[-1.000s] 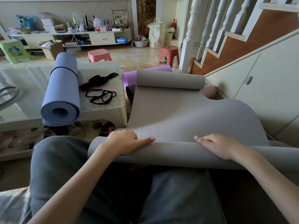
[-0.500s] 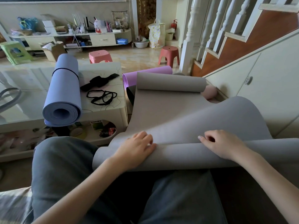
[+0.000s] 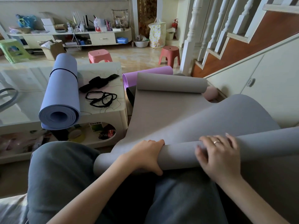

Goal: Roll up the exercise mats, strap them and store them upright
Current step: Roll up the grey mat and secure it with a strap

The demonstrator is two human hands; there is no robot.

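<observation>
We sit with the grey mat (image 3: 169, 113) stretched out from our lap toward the stairs, its near end wound into a roll that lies across our thighs. Our left hand (image 3: 145, 155) grips that roll near its left end: the fingers (image 3: 155, 143) curl over the top and the thumb hooks underneath, so the roll is clasped between them. Our right hand (image 3: 218, 154) lies on top of the roll just to the right of the left hand, its fingers slightly spread and bent over the curve, pressing on the mat rather than closing round it; a ring shows on one finger. The far end of the grey mat curls up into a smaller loose roll, and the sheet between the two rolls bulges upward on the right side.

Behind that far curl lies a purple mat (image 3: 145, 74), rolled, on the floor beside the low table. On the tabletop (image 3: 24, 94) to our left rests a blue mat (image 3: 62, 92), fully rolled, lying on its side with a thin dark strap round it near the far end. Just beside it on the tabletop lie a black strap (image 3: 99, 82) and a tangle of thin black cords (image 3: 101, 98).
</observation>
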